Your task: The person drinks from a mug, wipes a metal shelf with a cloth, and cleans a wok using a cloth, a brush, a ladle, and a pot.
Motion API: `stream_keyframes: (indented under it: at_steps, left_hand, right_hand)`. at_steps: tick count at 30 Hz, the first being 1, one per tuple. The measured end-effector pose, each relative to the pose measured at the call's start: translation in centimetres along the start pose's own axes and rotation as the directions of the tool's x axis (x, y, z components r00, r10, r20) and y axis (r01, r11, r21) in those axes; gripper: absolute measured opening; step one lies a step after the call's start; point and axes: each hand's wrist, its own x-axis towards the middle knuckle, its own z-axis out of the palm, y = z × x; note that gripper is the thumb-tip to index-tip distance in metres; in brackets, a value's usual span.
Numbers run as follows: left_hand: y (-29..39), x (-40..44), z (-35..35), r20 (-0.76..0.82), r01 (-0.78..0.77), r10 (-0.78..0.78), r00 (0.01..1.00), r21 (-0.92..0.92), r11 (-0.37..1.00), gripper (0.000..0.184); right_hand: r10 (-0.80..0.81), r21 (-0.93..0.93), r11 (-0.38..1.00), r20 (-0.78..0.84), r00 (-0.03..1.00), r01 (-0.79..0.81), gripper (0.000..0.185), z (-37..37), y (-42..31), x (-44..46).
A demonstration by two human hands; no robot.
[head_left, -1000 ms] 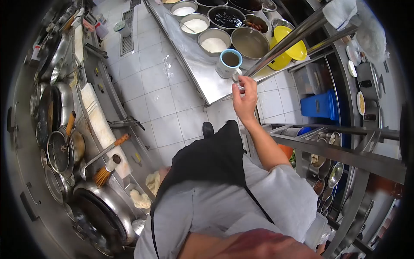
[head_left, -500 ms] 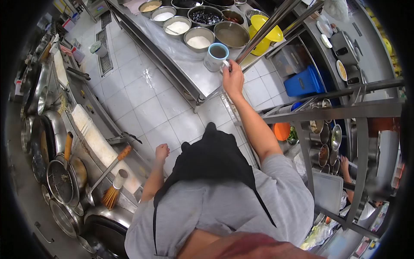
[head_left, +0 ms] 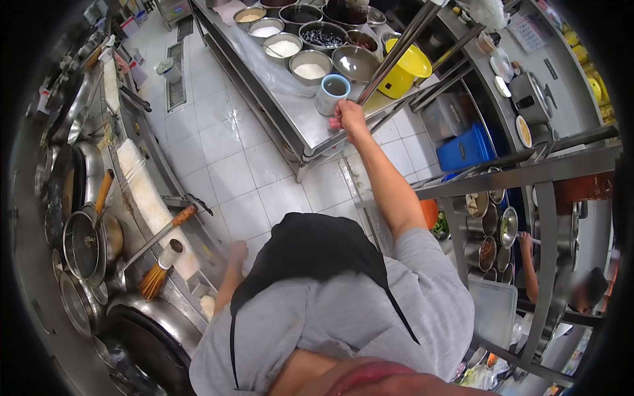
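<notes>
A pale mug (head_left: pixel 326 103) with a light blue rim and dark liquid inside stands upright near the corner of the steel table (head_left: pixel 317 132). My right hand (head_left: pixel 350 119) is at the mug's near right side, its fingers curled around the handle, which they hide. Just behind the mug are steel bowls, one with white powder (head_left: pixel 310 70) and one with a thin, cloudy liquid (head_left: pixel 355 63). My left hand (head_left: pixel 238 251) hangs low at my left side, smeared by motion, so its fingers cannot be made out.
A steel rail crosses beside the mug, near a yellow container (head_left: pixel 398 76). Along the left runs a cooking counter with a strainer (head_left: pixel 84 244), a ladle and a bamboo brush (head_left: pixel 154 280). At the right, beyond a metal rack (head_left: pixel 515 175), another person's arm (head_left: pixel 528 264) reaches among bowls.
My right hand has gone from reaching at the handle to curling closely around it. My left hand has come into view at my side. The yellow container's upper part has shifted.
</notes>
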Motion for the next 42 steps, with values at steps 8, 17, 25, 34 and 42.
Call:
stream_keyframes:
  at_steps: [8,17,25,34,42]
  left_hand:
    - [4.2,-4.6,2.7,0.009,0.041,-0.040,0.999,-0.078,0.996,0.019]
    - [6.0,-0.6,3.0,0.035,0.015,-0.019,0.999,0.107,0.994,0.023]
    - [12.4,1.6,3.5,0.241,-0.065,-0.007,0.971,0.287,0.956,0.017]
    - [14.3,3.8,4.9,0.322,-0.293,0.111,0.940,0.597,0.746,0.017]
    - [12.8,5.2,3.8,0.381,-0.569,0.430,0.819,0.636,0.521,0.021]
  right_hand:
    - [-0.111,-0.016,0.993,0.110,0.988,0.113,0.031,-2.2,-1.5,-4.9]
    - [-0.044,-0.086,0.994,0.214,0.976,0.064,0.027,-6.0,-15.0,-19.9]
    - [-0.093,-0.227,0.964,0.198,0.976,0.138,0.030,-9.7,-23.7,-32.0]
    - [-0.420,-0.480,0.753,0.176,0.890,0.450,0.014,-12.3,-27.3,-40.1]
    - [-0.519,-0.514,0.663,0.209,0.829,0.544,0.023,-12.9,-28.3,-42.6]
